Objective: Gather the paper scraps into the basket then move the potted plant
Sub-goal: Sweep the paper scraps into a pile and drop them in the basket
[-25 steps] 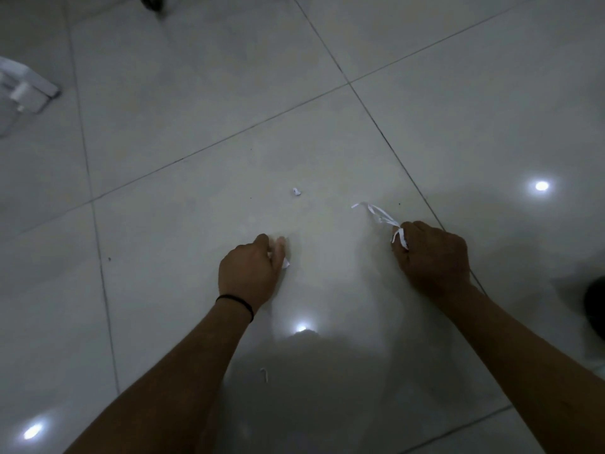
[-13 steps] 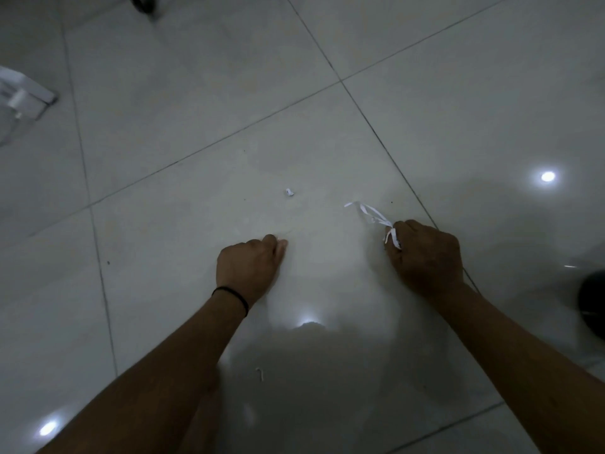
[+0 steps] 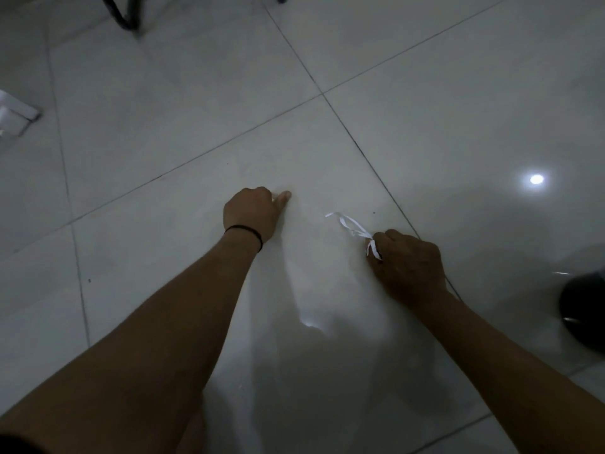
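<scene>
Tiled floor (image 3: 425,93); paper strips (image 3: 352,227) in right fingers (image 3: 379,247)

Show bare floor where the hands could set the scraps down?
Free: tiles beyond the left hand up to the black legs, and between the forearms. Crowded: right hand holding paper strips; dark object at right edge.

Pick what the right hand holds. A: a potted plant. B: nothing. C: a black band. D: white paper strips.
D: white paper strips trail from the curled fingers of the right hand just above the floor.
</scene>
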`<state>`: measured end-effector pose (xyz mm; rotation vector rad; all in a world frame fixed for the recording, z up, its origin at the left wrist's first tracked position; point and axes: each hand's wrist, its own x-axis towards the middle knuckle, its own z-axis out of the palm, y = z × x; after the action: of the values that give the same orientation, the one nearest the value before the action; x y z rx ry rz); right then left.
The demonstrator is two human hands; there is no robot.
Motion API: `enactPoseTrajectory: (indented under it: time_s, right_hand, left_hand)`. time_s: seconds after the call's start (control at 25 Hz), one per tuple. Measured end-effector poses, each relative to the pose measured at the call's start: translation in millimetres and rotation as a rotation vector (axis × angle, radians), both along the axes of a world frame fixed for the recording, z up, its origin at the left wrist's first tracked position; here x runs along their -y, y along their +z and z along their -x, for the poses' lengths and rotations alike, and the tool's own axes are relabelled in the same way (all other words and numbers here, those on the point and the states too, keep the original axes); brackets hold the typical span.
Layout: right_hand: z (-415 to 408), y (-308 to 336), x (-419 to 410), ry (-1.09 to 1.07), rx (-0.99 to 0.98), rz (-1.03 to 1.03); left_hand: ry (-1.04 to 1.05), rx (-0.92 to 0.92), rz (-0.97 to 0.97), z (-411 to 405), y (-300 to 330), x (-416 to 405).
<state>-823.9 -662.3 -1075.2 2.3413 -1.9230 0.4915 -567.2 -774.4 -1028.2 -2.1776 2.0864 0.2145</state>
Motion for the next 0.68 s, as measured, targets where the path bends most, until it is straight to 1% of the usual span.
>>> enactPoseTrajectory:
  time_s: [0.12, 0.16, 0.24, 0.28, 0.32, 0.4, 0.52, 0.6, 0.68]
  right_hand:
    - [-2, 1, 1, -0.014, 0.012, -0.002]
    - [-4, 1, 1, -0.019, 0.005, 0.007]
    - [-6, 2, 2, -0.043, -0.012, 0.016]
    - [-8, 3, 2, -0.064, -0.019, 0.011]
    - [-10, 4, 3, -0.085, -0.027, -0.001]
    - [-14, 4, 2, -0.114, -0.051, -0.012]
    - [-13, 1, 0, -0.105, -0.09, 0.074]
    - [-10, -1, 0, -0.071, -0.109, 0.123]
    - [-8, -3, -2, -0.03, -0.111, 0.135]
  left_hand:
    - [0.014, 0.025, 0.025, 4, -10, -7]
    - [-0.009, 0.057, 0.023, 5, -13, -10]
    - [-0.108, 0.135, -0.047, 7, -16, -12]
    - [-0.14, 0.116, -0.068, 5, -15, -9]
    - [-0.138, 0.048, -0.082, 2, -12, -6]
    - [-0.092, -0.137, -0.079, -7, -1, -7]
    - [0.03, -0.274, -0.002, -24, 11, -34]
    - [0.06, -0.286, 0.008, -37, 18, -58]
    - [0.051, -0.23, -0.018, -47, 24, -75]
